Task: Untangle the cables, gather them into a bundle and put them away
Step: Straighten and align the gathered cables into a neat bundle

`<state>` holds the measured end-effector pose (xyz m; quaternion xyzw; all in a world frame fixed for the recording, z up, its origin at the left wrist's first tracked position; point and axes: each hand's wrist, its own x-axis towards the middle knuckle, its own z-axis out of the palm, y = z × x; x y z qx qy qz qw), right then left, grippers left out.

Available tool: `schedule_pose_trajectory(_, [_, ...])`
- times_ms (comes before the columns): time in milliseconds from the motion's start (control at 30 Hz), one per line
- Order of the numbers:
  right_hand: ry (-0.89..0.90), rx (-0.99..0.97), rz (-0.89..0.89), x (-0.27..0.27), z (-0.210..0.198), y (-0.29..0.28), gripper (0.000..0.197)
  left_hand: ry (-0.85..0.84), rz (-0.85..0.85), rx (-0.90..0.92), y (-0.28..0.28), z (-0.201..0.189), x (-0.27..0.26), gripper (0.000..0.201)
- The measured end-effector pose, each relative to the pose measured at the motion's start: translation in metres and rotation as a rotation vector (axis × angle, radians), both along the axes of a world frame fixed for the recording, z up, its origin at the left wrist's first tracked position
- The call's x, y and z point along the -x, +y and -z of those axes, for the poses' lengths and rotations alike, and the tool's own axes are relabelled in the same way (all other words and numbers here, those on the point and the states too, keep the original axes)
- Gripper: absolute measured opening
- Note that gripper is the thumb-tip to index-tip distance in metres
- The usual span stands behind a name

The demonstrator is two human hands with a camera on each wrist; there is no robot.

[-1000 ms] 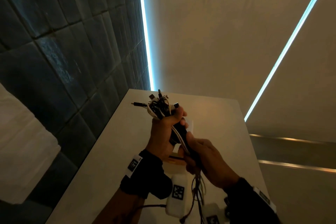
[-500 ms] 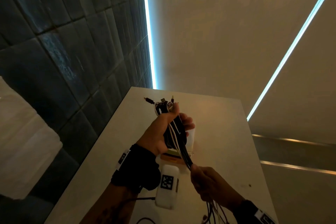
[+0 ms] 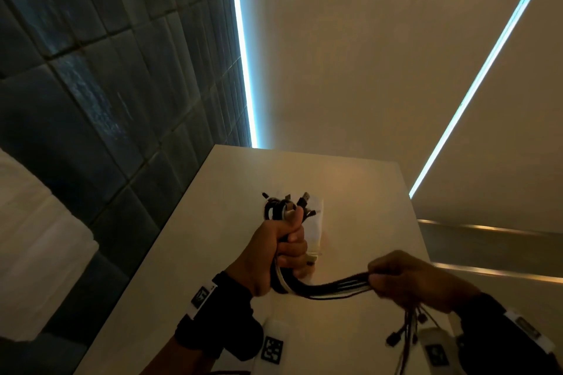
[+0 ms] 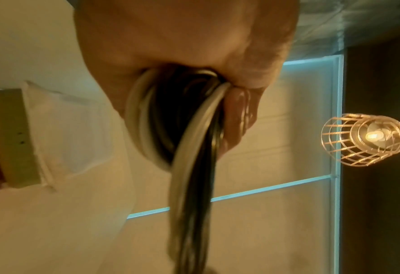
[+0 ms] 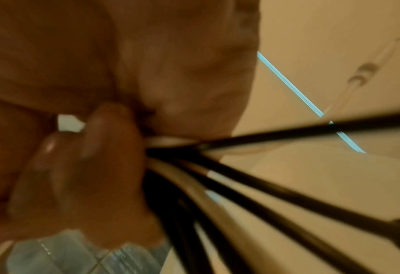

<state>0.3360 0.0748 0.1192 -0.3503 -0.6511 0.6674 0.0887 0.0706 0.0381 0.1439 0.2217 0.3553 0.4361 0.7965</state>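
A bundle of black and white cables (image 3: 332, 287) stretches between my two hands above the pale table (image 3: 350, 192). My left hand (image 3: 283, 248) grips one end in a fist, with several plugs (image 3: 292, 204) sticking out above the thumb. My right hand (image 3: 405, 280) grips the bundle farther along, to the right and nearer me, and the loose plug ends (image 3: 405, 332) dangle below it. The left wrist view shows the cables (image 4: 189, 148) looping out of the left hand's (image 4: 189, 55) fist. In the right wrist view the right hand's fingers (image 5: 95, 166) curl round the strands (image 5: 252, 185).
A white pouch with a tan band (image 3: 315, 231) lies on the table just behind my left hand, seen also as the pouch (image 4: 53, 133) in the left wrist view. A dark tiled wall (image 3: 106, 85) runs along the table's left edge. A wire-cage lamp (image 4: 367, 139) glows.
My right hand has slid along the bundle away from the left hand, out to the right, drawing the cables into a stretched span. The left hand has dropped lower and keeps its grip.
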Motion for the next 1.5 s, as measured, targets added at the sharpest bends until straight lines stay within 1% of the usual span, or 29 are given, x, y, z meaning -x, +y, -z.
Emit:
schedule_pose_trajectory(100, [-0.039,-0.248,0.011,0.011,-0.03,0.014,0.029,0.012,0.047,0.006,-0.006,0.007,-0.003,0.045])
schedule_pose_trajectory(200, [-0.09,-0.495,0.023,0.027,-0.047,0.03,0.027,0.031,0.066,-0.03,-0.009,0.002,-0.01,0.039])
schedule_pose_trajectory(333, [-0.152,-0.714,0.042,0.045,-0.061,0.038,0.018,0.096,0.001,-0.041,-0.009,-0.006,-0.017,0.038])
schedule_pose_trajectory(400, [-0.153,-0.816,0.054,0.052,-0.067,0.039,0.014,0.087,-0.041,-0.03,-0.008,-0.006,-0.015,0.041])
schedule_pose_trajectory(500, [-0.089,-0.931,0.034,0.061,-0.071,0.037,0.013,0.064,-0.025,-0.043,-0.01,-0.002,-0.012,0.053])
schedule_pose_trajectory(600, [-0.026,-1.026,-0.017,0.071,-0.072,0.034,0.012,0.163,0.109,-0.117,-0.015,-0.006,-0.012,0.055])
schedule_pose_trajectory(667, [-0.025,-1.071,-0.023,0.074,-0.075,0.034,0.011,0.221,0.152,-0.141,-0.016,-0.011,-0.012,0.056])
schedule_pose_trajectory(700, [-0.037,-1.089,-0.023,0.075,-0.076,0.035,0.01,0.243,0.152,-0.156,-0.016,-0.013,-0.012,0.055])
schedule_pose_trajectory(767, [-0.082,-1.107,-0.038,0.076,-0.08,0.035,0.009,0.312,0.122,-0.203,-0.016,-0.012,-0.014,0.041])
schedule_pose_trajectory(800, [-0.102,-1.103,-0.048,0.076,-0.081,0.035,0.008,0.348,0.101,-0.218,-0.017,-0.01,-0.015,0.032])
schedule_pose_trajectory(867, [-0.124,-1.076,-0.055,0.077,-0.081,0.035,0.004,0.347,0.09,-0.216,-0.018,-0.003,-0.016,0.019])
schedule_pose_trajectory(933, [-0.123,-1.013,-0.049,0.078,-0.078,0.036,0.018,0.335,0.098,-0.187,-0.018,0.003,-0.018,0.017])
schedule_pose_trajectory(1000, [-0.1,-0.956,-0.052,0.076,-0.075,0.037,0.025,0.338,0.096,-0.162,-0.017,0.004,-0.018,0.018])
schedule_pose_trajectory(1067, [-0.078,-0.939,-0.014,0.073,-0.071,0.039,0.027,0.292,0.085,-0.163,-0.017,0.004,-0.018,0.019])
schedule_pose_trajectory(1133, [-0.085,-0.946,0.083,0.07,-0.065,0.04,0.039,0.201,0.069,-0.166,-0.017,0.001,-0.019,0.025])
schedule_pose_trajectory(1200, [-0.102,-1.007,0.163,0.069,-0.056,0.038,0.051,0.125,0.046,-0.163,-0.017,-0.002,-0.021,0.012])
schedule_pose_trajectory(1233, [-0.107,-1.012,0.191,0.07,-0.05,0.035,0.054,0.093,0.03,-0.158,-0.017,-0.003,-0.021,0.009])
schedule_pose_trajectory(1267, [-0.094,-0.957,0.221,0.068,-0.044,0.033,0.055,0.061,0.015,-0.152,-0.015,-0.002,-0.021,0.013])
schedule_pose_trajectory(1300, [-0.047,-0.834,0.256,0.066,-0.038,0.03,0.055,0.046,-0.008,-0.14,-0.013,-0.004,-0.02,0.018])
schedule_pose_trajectory(1367, [0.088,-0.48,0.293,0.058,-0.028,0.021,0.056,0.06,-0.074,-0.121,-0.007,-0.006,-0.017,0.031])
schedule_pose_trajectory(1400, [0.141,-0.342,0.29,0.054,-0.025,0.017,0.057,0.074,-0.108,-0.116,-0.005,-0.007,-0.015,0.036])
schedule_pose_trajectory(1433, [0.17,-0.264,0.289,0.051,-0.021,0.013,0.057,0.081,-0.141,-0.111,-0.003,-0.008,-0.012,0.037])
schedule_pose_trajectory(1500, [0.203,-0.215,0.29,0.047,-0.017,0.006,0.056,0.085,-0.201,-0.109,-0.001,-0.007,-0.008,0.039])
